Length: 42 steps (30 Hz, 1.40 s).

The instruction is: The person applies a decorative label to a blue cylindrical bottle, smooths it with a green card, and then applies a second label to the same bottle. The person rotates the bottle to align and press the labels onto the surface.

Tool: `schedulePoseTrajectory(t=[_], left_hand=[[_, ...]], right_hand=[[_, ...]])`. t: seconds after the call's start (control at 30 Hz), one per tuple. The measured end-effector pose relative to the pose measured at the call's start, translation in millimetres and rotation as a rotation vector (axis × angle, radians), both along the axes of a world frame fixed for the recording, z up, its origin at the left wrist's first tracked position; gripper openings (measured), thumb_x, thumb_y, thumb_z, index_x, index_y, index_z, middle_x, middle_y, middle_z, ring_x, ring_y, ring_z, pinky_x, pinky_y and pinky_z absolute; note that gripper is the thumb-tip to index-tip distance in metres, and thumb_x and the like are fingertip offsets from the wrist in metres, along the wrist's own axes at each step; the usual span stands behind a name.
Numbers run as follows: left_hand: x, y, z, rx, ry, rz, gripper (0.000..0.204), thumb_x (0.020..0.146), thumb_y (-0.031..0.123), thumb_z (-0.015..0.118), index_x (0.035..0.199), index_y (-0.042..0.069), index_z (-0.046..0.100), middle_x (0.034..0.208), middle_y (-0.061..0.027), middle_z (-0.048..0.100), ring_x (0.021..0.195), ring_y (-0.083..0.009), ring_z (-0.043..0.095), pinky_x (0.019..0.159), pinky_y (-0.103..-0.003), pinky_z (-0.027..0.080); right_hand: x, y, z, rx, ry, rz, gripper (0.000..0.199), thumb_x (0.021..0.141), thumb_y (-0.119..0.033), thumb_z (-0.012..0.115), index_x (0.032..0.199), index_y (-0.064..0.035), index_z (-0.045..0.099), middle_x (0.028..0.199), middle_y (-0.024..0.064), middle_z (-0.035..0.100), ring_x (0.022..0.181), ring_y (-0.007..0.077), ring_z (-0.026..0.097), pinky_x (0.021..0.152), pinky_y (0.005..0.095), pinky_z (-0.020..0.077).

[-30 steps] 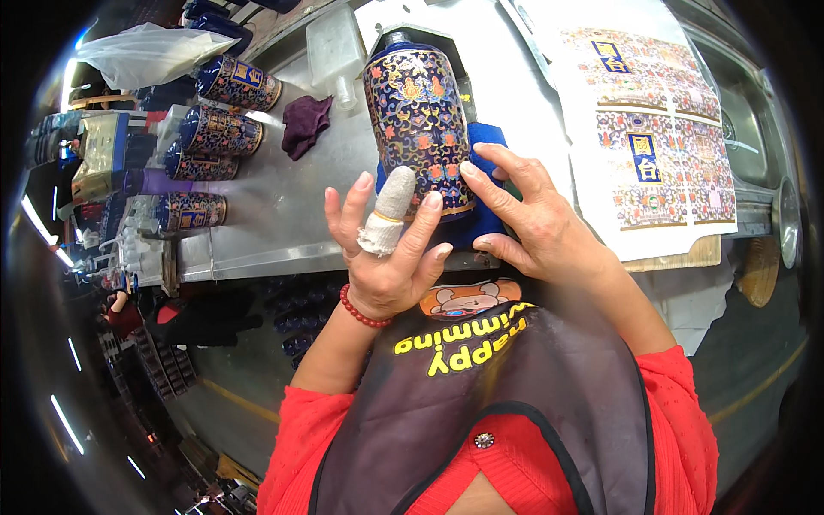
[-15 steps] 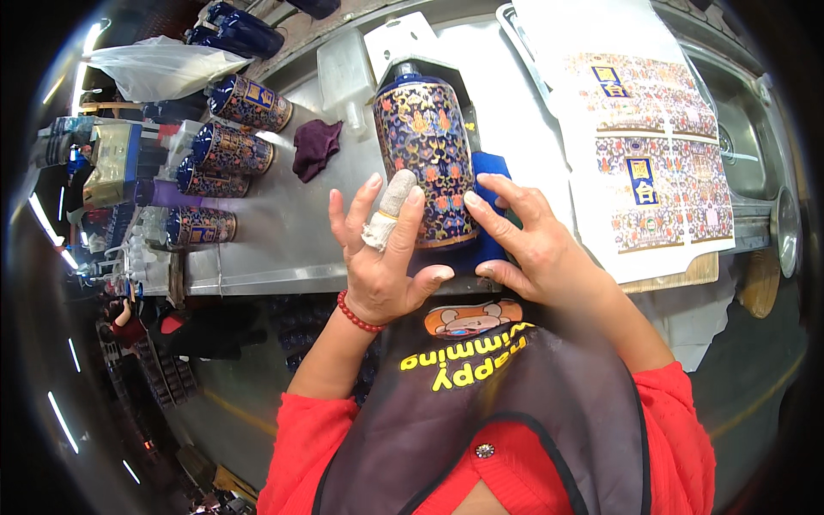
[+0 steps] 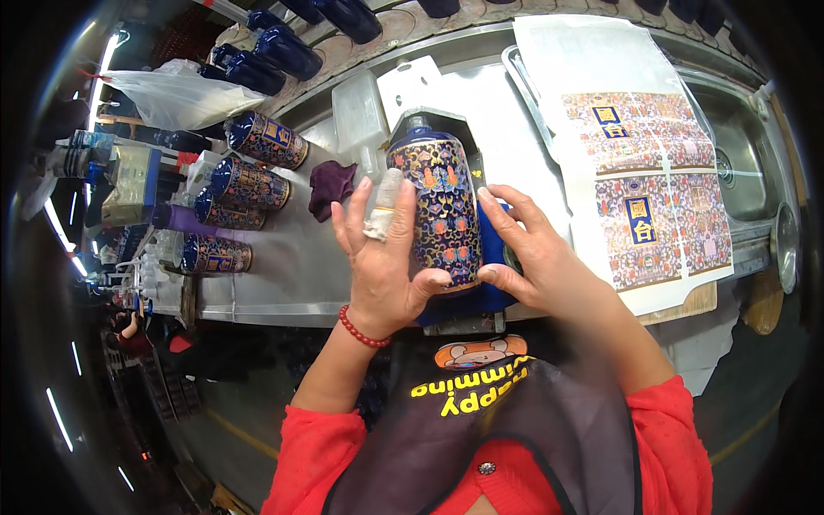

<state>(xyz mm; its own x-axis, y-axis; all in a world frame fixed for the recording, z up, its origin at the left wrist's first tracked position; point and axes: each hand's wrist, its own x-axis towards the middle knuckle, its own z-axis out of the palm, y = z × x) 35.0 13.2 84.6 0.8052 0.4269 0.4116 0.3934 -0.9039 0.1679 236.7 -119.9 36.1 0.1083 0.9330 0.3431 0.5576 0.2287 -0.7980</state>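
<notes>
A dark blue bottle (image 3: 439, 206) covered in colourful floral pattern lies in a dark cradle, its neck pointing away from me, with a blue cloth (image 3: 498, 257) under its right side. My left hand (image 3: 382, 257) is along the bottle's left side, fingers stretched and apart, thumb near its base. One finger wears a whitish fabric cover (image 3: 384, 203), banded at its lower part. On the other side, my right hand (image 3: 536, 249) has its fingers extended, fingertips and thumb at the bottle's right edge. Neither hand wraps round the bottle.
Several patterned bottles (image 3: 268, 140) lie at the left, near a dark purple cloth (image 3: 331, 189). Printed floral sheets (image 3: 639, 219) spread over the right of the metal bench (image 3: 283, 296), beside a steel sink (image 3: 730, 129). Plain blue bottles (image 3: 287, 51) stand at the back.
The view has shifted, so the bench appears lower and more of the back shows. My right fingers have drawn slightly more upright along the bottle; both hands stay beside it.
</notes>
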Motion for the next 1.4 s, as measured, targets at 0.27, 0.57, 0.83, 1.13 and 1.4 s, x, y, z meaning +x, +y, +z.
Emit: schedulePoseTrajectory(t=[0.27, 0.57, 0.83, 1.13, 1.4], left_hand=[[4.3, 11.7, 5.2, 0.015, 0.015, -0.077, 0.096, 0.095, 0.077, 0.038, 0.149, -0.001, 0.048, 0.144, -0.0204, 0.056, 0.142, -0.0406, 0.035, 0.120, -0.060, 0.004], [16.9, 27.2, 10.0, 0.031, 0.012, -0.076, 0.095, 0.094, 0.075, 0.042, 0.149, -0.002, 0.048, 0.145, -0.0212, 0.055, 0.141, -0.0401, 0.034, 0.120, -0.061, 0.005], [26.8, 30.2, 12.7, 0.084, 0.055, -0.048, 0.092, 0.093, 0.074, 0.047, 0.147, -0.001, 0.050, 0.147, -0.0227, 0.052, 0.140, -0.0401, 0.037, 0.121, -0.060, 0.006], [25.1, 29.8, 15.0, 0.075, 0.052, -0.051, 0.096, 0.090, 0.076, 0.049, 0.147, -0.001, 0.050, 0.145, -0.0221, 0.052, 0.137, -0.0396, 0.039, 0.118, -0.064, 0.009], [17.0, 25.2, 9.6, 0.028, 0.046, -0.057, 0.095, 0.092, 0.076, 0.046, 0.150, 0.000, 0.048, 0.147, -0.0217, 0.052, 0.138, -0.0389, 0.039, 0.119, -0.063, 0.007]], right_hand=[[0.7, 17.6, 9.6, -0.042, 0.035, 0.011, 0.073, 0.094, -0.034, 0.071, 0.152, -0.0022, 0.042, 0.150, 0.0297, 0.037, 0.133, 0.0474, 0.047, 0.109, 0.0475, 0.0445], [5.7, 35.3, 19.2, -0.051, 0.023, -0.022, 0.073, 0.092, -0.031, 0.073, 0.153, -0.0049, 0.042, 0.149, 0.0291, 0.039, 0.132, 0.0481, 0.047, 0.108, 0.0484, 0.0451], [5.7, 44.5, 21.5, -0.019, 0.046, -0.024, 0.072, 0.092, -0.030, 0.072, 0.151, -0.0026, 0.042, 0.147, 0.0279, 0.041, 0.130, 0.0483, 0.048, 0.107, 0.0481, 0.0453], [8.5, 42.5, 21.4, 0.025, 0.034, -0.025, 0.074, 0.090, -0.027, 0.075, 0.151, -0.0029, 0.042, 0.146, 0.0279, 0.041, 0.130, 0.0480, 0.048, 0.108, 0.0479, 0.0449], [9.5, 44.3, 21.1, 0.008, 0.034, -0.016, 0.072, 0.090, -0.026, 0.075, 0.151, -0.0041, 0.044, 0.146, 0.0283, 0.042, 0.129, 0.0483, 0.049, 0.107, 0.0480, 0.0456]])
